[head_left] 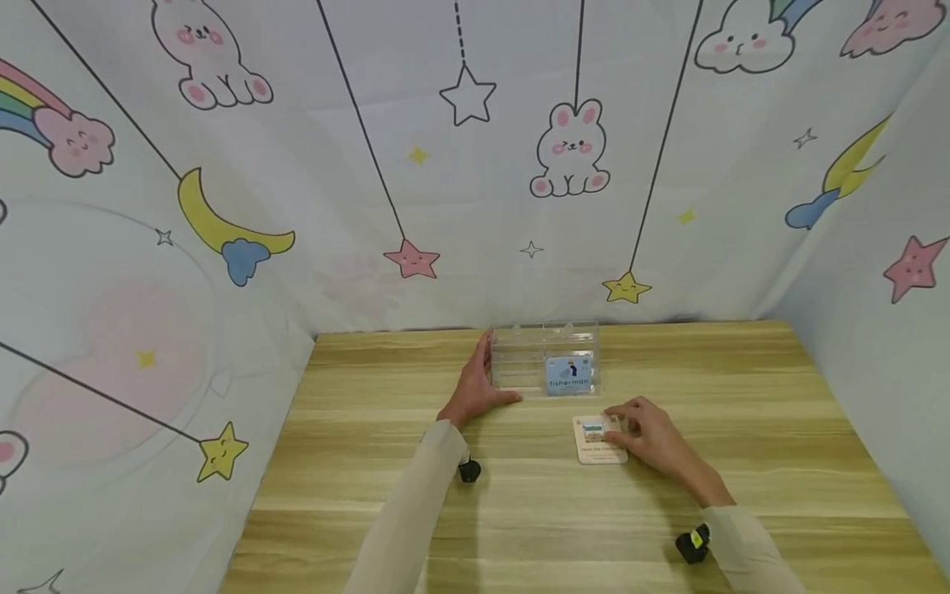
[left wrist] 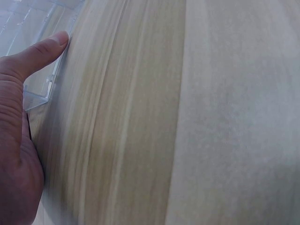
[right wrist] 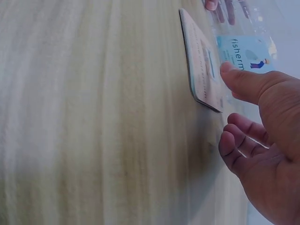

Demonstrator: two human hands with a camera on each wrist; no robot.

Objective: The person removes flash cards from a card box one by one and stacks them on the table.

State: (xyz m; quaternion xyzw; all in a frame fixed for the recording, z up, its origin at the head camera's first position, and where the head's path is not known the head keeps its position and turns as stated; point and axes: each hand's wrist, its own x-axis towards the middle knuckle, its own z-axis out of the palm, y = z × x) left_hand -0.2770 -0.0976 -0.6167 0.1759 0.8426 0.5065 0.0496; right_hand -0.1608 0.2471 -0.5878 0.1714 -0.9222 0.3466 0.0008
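My left hand [head_left: 480, 386] holds a clear plastic box [head_left: 517, 371] by its left side, with the thumb along the near edge; in the left wrist view the thumb [left wrist: 44, 54] lies against the box's corner. A blue "fisherman" card [head_left: 568, 375] lies in the box's right half. My right hand [head_left: 649, 435] is over the right side of a small stack of pale cards [head_left: 590, 452] lying on the table. Its thumb [right wrist: 246, 84] and forefinger are spread apart; whether they touch the cards I cannot tell. The other fingers are loosely bent.
The wood-grain table [head_left: 534, 528] reaches to a patterned cloth backdrop [head_left: 490, 198] just behind the box, and cloth also hangs at both sides. A small black device [head_left: 693, 544] is at the right wrist and another [head_left: 469, 470] at the left.
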